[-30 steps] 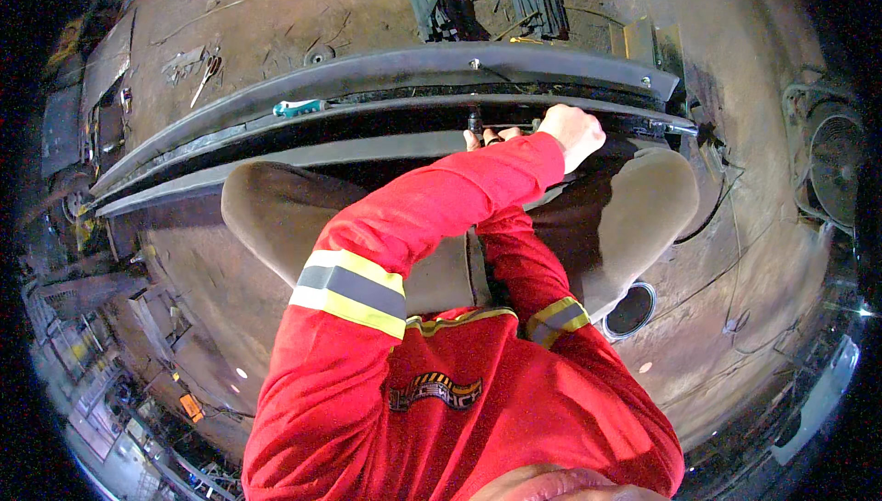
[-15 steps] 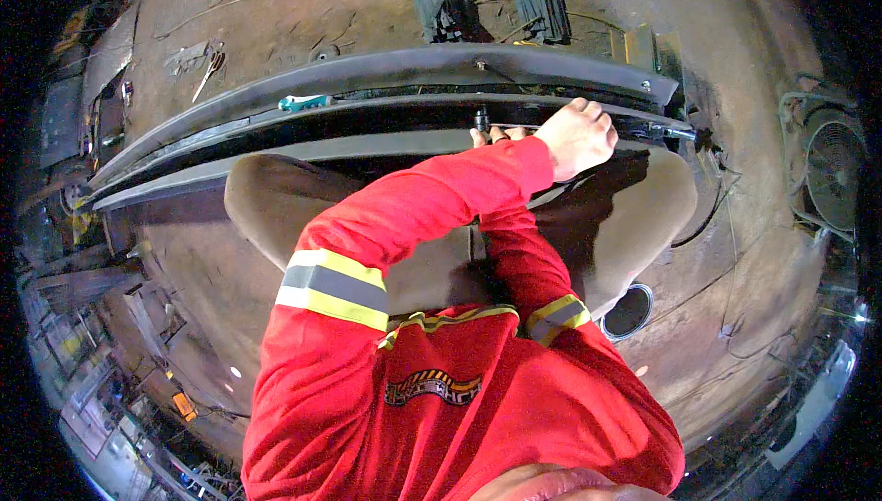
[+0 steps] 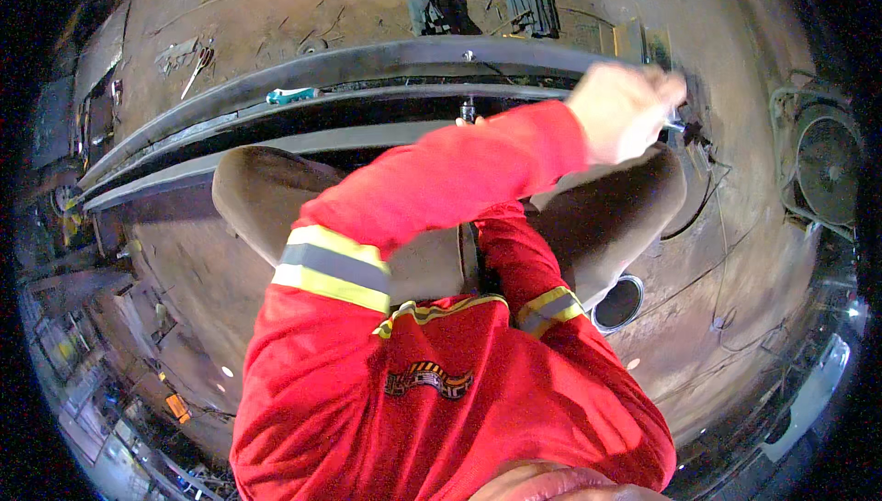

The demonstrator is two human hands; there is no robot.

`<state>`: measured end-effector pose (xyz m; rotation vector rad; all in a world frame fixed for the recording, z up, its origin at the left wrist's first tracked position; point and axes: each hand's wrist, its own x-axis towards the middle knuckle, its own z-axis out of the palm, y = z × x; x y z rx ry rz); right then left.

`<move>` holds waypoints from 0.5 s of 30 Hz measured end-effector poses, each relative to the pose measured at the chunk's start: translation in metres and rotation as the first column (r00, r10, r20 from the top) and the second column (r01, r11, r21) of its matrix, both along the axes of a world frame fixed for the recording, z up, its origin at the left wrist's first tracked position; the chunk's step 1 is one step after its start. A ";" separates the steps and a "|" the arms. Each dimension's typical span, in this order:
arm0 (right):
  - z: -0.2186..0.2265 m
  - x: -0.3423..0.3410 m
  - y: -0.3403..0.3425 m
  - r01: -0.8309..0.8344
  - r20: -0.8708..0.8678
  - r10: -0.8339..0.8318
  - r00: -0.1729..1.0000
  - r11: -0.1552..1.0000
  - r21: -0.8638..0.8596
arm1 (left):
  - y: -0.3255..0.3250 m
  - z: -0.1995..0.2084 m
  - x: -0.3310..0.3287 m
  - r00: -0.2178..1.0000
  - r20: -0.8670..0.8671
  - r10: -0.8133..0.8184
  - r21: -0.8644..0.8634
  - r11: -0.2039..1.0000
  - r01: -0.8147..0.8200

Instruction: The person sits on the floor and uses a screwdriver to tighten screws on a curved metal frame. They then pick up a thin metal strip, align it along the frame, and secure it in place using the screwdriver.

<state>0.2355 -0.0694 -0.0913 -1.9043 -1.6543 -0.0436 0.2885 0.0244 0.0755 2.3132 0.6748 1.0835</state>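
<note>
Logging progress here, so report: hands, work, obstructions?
Left hand blurred, near right end of metal beams; grip unclear. Right hand mostly hidden, fingertips by dark fitting. Left sleeve crosses over, blocking view.

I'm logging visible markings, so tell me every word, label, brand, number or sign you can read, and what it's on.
None reads clearly.
Chest badge on the red shirt: lettering too blurred and warped to read.
Orange object, lower left: too small to tell any marking.

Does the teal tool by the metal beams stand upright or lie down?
Lying: the teal tool shows its long side, roughly along the metal beams.
</note>
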 end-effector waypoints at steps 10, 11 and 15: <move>0.007 0.001 0.002 -0.042 -0.150 0.046 0.988 0.999 0.028 | -0.016 -0.028 -0.306 0.867 -0.446 0.222 -0.266 0.892 -0.365; 0.007 0.001 0.002 -0.030 -0.136 0.033 0.990 0.999 0.023 | -0.024 -0.041 -0.306 0.851 -0.496 0.173 -0.289 0.891 -0.349; 0.010 0.001 0.003 -0.020 -0.119 0.019 0.993 1.000 -0.007 | -0.035 -0.071 -0.297 0.837 -0.541 0.083 -0.315 0.903 -0.293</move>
